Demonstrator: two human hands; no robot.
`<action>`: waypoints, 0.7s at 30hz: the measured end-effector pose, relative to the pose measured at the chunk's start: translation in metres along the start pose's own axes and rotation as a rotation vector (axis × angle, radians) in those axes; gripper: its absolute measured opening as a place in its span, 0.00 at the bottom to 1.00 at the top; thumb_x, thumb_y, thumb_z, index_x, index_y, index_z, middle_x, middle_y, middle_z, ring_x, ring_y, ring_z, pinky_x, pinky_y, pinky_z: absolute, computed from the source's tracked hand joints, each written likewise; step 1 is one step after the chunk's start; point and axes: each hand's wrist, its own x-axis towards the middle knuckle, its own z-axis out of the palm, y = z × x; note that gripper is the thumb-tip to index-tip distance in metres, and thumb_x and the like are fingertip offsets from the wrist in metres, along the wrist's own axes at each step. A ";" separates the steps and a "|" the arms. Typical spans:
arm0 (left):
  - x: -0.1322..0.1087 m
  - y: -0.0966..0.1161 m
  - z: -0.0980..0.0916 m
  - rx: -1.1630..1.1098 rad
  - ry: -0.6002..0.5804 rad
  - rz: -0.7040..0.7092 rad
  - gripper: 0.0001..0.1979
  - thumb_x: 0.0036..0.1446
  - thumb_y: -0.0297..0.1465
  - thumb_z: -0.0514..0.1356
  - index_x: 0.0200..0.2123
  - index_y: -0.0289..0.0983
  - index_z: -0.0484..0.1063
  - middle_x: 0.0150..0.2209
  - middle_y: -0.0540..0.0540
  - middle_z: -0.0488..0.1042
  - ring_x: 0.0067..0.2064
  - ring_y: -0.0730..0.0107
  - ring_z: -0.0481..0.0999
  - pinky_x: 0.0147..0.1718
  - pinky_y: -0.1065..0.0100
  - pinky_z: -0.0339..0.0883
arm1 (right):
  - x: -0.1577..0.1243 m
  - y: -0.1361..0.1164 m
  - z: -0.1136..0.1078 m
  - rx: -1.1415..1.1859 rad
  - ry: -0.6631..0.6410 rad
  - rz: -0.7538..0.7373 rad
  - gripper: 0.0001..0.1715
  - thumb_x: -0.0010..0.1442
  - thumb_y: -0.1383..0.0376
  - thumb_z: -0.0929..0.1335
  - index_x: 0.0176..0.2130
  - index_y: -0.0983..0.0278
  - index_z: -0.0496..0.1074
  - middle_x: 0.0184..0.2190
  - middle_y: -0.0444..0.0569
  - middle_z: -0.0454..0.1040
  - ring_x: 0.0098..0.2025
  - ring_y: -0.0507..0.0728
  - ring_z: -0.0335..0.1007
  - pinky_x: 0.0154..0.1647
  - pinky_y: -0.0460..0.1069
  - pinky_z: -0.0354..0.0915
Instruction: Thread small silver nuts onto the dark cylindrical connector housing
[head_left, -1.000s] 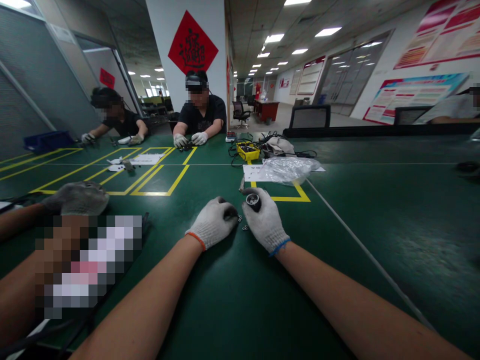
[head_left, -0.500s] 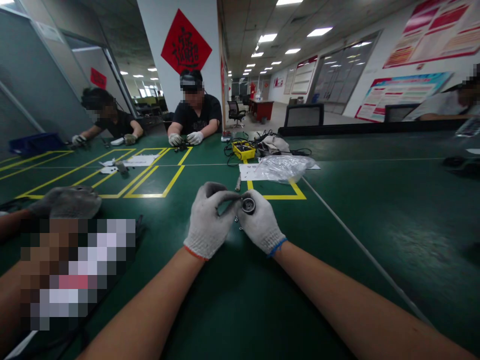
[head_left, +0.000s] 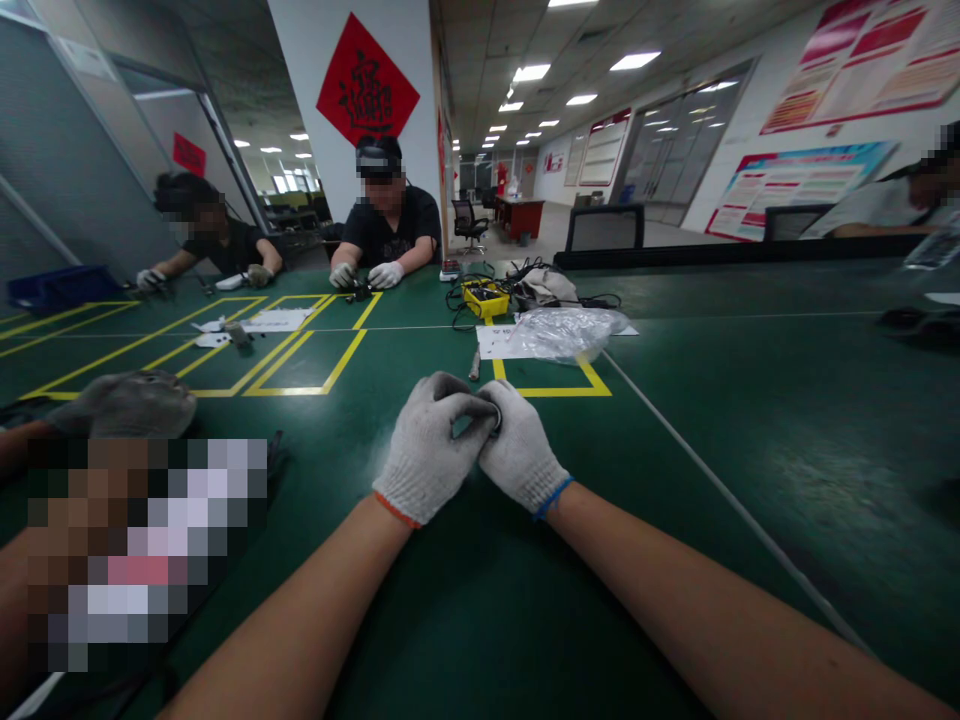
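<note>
My right hand (head_left: 519, 445), in a white knit glove with a blue cuff, is closed around a small round dark metal part (head_left: 496, 418). Only a curved edge of that part shows between the gloves. My left hand (head_left: 431, 452), gloved with an orange cuff, has thumb and forefinger pinched together against the part's face. Whatever sits in that pinch, if anything, is hidden. Both hands touch each other above the green table (head_left: 480, 600). Just beyond them lies a small cylindrical metal piece (head_left: 475, 363).
Behind my hands lie a clear plastic bag (head_left: 566, 334), a white paper sheet (head_left: 495, 342) and a yellow box (head_left: 485, 298) among black cables. A co-worker's grey-gloved hand (head_left: 142, 403) rests at the left. Two people work across the table.
My left hand has moved right and its fingertips now cover most of the round part, whose face was visible before. Small bits on the table below are now hidden.
</note>
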 end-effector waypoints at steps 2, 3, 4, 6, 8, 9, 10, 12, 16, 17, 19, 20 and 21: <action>0.000 0.000 0.000 -0.036 -0.014 -0.017 0.03 0.58 0.26 0.68 0.35 0.40 0.83 0.40 0.45 0.76 0.44 0.62 0.76 0.46 0.58 0.74 | -0.001 0.000 0.000 -0.010 -0.006 -0.018 0.09 0.48 0.72 0.64 0.30 0.58 0.62 0.31 0.46 0.66 0.33 0.57 0.64 0.33 0.51 0.61; 0.001 0.000 0.000 -0.060 -0.021 -0.030 0.03 0.57 0.26 0.68 0.35 0.40 0.83 0.40 0.45 0.76 0.44 0.62 0.76 0.45 0.59 0.74 | -0.001 0.000 0.000 -0.015 -0.008 -0.026 0.09 0.49 0.72 0.64 0.30 0.59 0.62 0.31 0.46 0.66 0.33 0.57 0.64 0.33 0.51 0.61; 0.001 0.000 0.000 -0.087 -0.027 -0.045 0.04 0.57 0.25 0.68 0.34 0.39 0.83 0.39 0.46 0.76 0.43 0.63 0.76 0.45 0.60 0.74 | -0.001 0.000 0.000 -0.021 -0.010 -0.033 0.08 0.49 0.71 0.64 0.30 0.59 0.62 0.31 0.47 0.66 0.33 0.58 0.64 0.33 0.51 0.61; 0.002 0.000 0.001 -0.151 -0.031 -0.083 0.04 0.56 0.24 0.68 0.33 0.39 0.83 0.38 0.47 0.76 0.42 0.65 0.77 0.44 0.62 0.74 | -0.002 0.000 -0.001 -0.034 -0.015 -0.036 0.07 0.50 0.71 0.64 0.31 0.59 0.63 0.31 0.47 0.67 0.33 0.58 0.64 0.33 0.51 0.60; 0.002 -0.001 0.002 -0.213 -0.035 -0.124 0.05 0.56 0.23 0.68 0.32 0.38 0.83 0.37 0.48 0.77 0.41 0.67 0.77 0.42 0.65 0.74 | -0.001 0.000 -0.001 -0.042 -0.021 -0.025 0.07 0.50 0.70 0.64 0.31 0.59 0.63 0.31 0.48 0.67 0.33 0.58 0.65 0.33 0.52 0.61; 0.002 -0.001 0.003 -0.237 -0.039 -0.145 0.05 0.56 0.23 0.68 0.32 0.38 0.83 0.37 0.48 0.77 0.41 0.68 0.77 0.41 0.65 0.73 | -0.001 0.000 -0.001 -0.046 -0.024 -0.016 0.07 0.50 0.70 0.65 0.31 0.59 0.64 0.32 0.48 0.67 0.33 0.58 0.65 0.33 0.52 0.61; 0.003 -0.001 0.003 -0.256 -0.044 -0.165 0.05 0.56 0.22 0.68 0.32 0.38 0.83 0.37 0.48 0.77 0.40 0.68 0.77 0.41 0.66 0.73 | -0.001 0.000 0.000 -0.051 -0.026 -0.007 0.07 0.50 0.70 0.65 0.31 0.59 0.64 0.32 0.48 0.67 0.34 0.58 0.65 0.33 0.52 0.61; 0.003 -0.002 0.004 -0.274 -0.054 -0.201 0.05 0.55 0.22 0.68 0.32 0.38 0.83 0.37 0.48 0.77 0.40 0.68 0.77 0.41 0.65 0.73 | -0.001 0.000 0.000 -0.066 -0.027 0.015 0.07 0.50 0.71 0.66 0.31 0.59 0.64 0.32 0.48 0.68 0.34 0.58 0.65 0.33 0.52 0.61; 0.004 0.000 0.004 -0.262 -0.056 -0.259 0.04 0.55 0.24 0.68 0.30 0.38 0.82 0.35 0.48 0.77 0.40 0.66 0.77 0.41 0.64 0.73 | -0.001 0.000 0.001 -0.083 -0.020 0.030 0.07 0.51 0.71 0.66 0.31 0.59 0.65 0.33 0.48 0.68 0.33 0.58 0.66 0.33 0.52 0.62; 0.005 0.000 0.004 -0.263 -0.058 -0.273 0.04 0.55 0.24 0.68 0.29 0.38 0.82 0.35 0.47 0.78 0.40 0.66 0.77 0.41 0.63 0.73 | -0.002 0.000 0.002 -0.082 -0.017 0.026 0.07 0.51 0.71 0.66 0.32 0.60 0.65 0.33 0.48 0.68 0.33 0.58 0.66 0.33 0.52 0.62; 0.005 0.001 0.004 -0.286 -0.063 -0.308 0.04 0.55 0.26 0.68 0.29 0.38 0.82 0.34 0.47 0.78 0.40 0.65 0.78 0.41 0.63 0.73 | -0.002 0.000 0.002 -0.085 -0.009 0.021 0.07 0.51 0.71 0.66 0.32 0.60 0.65 0.34 0.49 0.69 0.34 0.58 0.66 0.33 0.52 0.63; 0.005 0.001 0.005 -0.306 -0.066 -0.326 0.04 0.55 0.26 0.68 0.28 0.38 0.82 0.34 0.47 0.79 0.40 0.65 0.78 0.42 0.63 0.74 | -0.003 0.001 0.003 -0.091 -0.005 0.020 0.08 0.51 0.71 0.66 0.32 0.59 0.65 0.34 0.49 0.69 0.34 0.58 0.66 0.33 0.52 0.63; 0.005 0.001 0.005 -0.331 -0.068 -0.343 0.04 0.55 0.27 0.68 0.28 0.38 0.82 0.34 0.47 0.80 0.39 0.65 0.78 0.42 0.62 0.74 | -0.003 0.001 0.003 -0.101 -0.001 0.021 0.08 0.51 0.71 0.66 0.33 0.59 0.66 0.34 0.49 0.69 0.34 0.58 0.66 0.34 0.52 0.63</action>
